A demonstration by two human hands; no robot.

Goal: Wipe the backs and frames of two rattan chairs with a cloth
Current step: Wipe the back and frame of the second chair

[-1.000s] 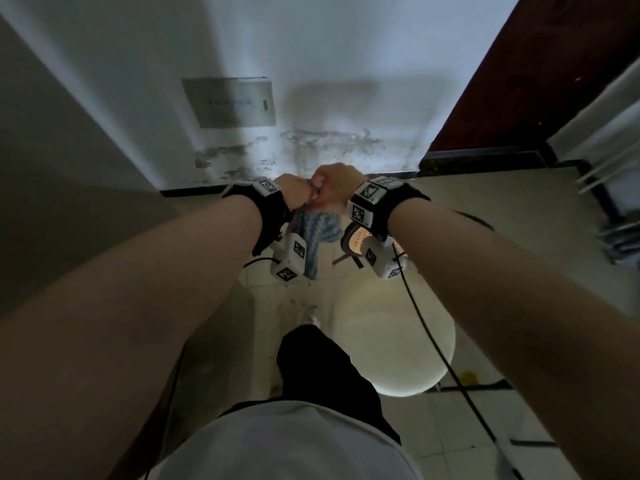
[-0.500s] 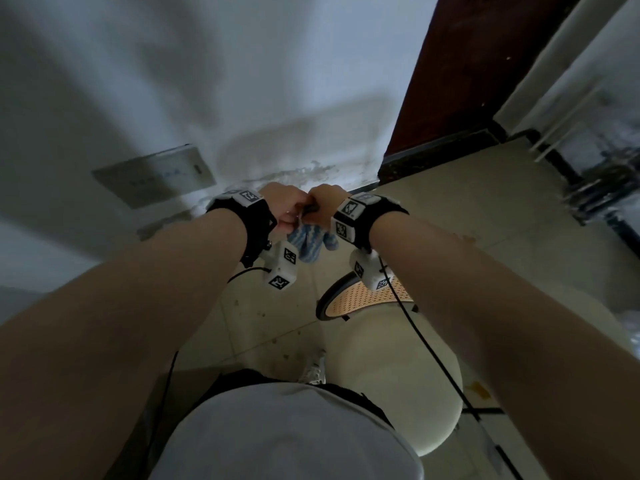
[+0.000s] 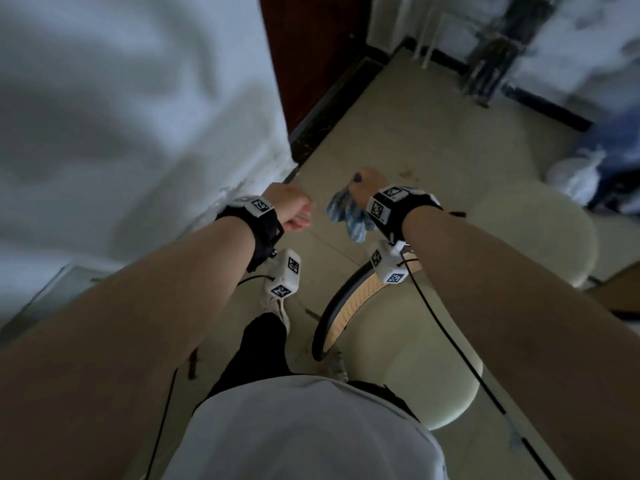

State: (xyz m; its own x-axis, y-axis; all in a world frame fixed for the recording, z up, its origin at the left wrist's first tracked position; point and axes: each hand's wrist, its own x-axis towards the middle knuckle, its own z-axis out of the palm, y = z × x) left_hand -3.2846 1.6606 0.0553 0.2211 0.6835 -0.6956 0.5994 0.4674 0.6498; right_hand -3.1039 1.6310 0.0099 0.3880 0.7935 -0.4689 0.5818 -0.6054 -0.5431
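Note:
My right hand (image 3: 367,186) grips a blue-and-white cloth (image 3: 348,214), which hangs bunched below the fist. Beside it, a short gap to the left, my left hand (image 3: 290,208) is curled and holds nothing. Both hands hover above a rattan chair (image 3: 349,306) with a curved dark frame, a woven tan back and a cream round seat, right in front of my legs. A second cream chair seat (image 3: 540,233) shows behind my right forearm; its back is hidden.
A white wall (image 3: 138,133) stands close on the left, a dark red door (image 3: 311,57) ahead. Tiled floor (image 3: 433,133) stretches beyond the chairs. Blurred metal legs (image 3: 491,71) and a white bag (image 3: 578,174) sit far right. A black cable (image 3: 450,341) crosses the seat.
My hands, held together on the cloth before, have come apart; the cloth stays in my right hand. My view has swung right, bringing the door and second chair into sight.

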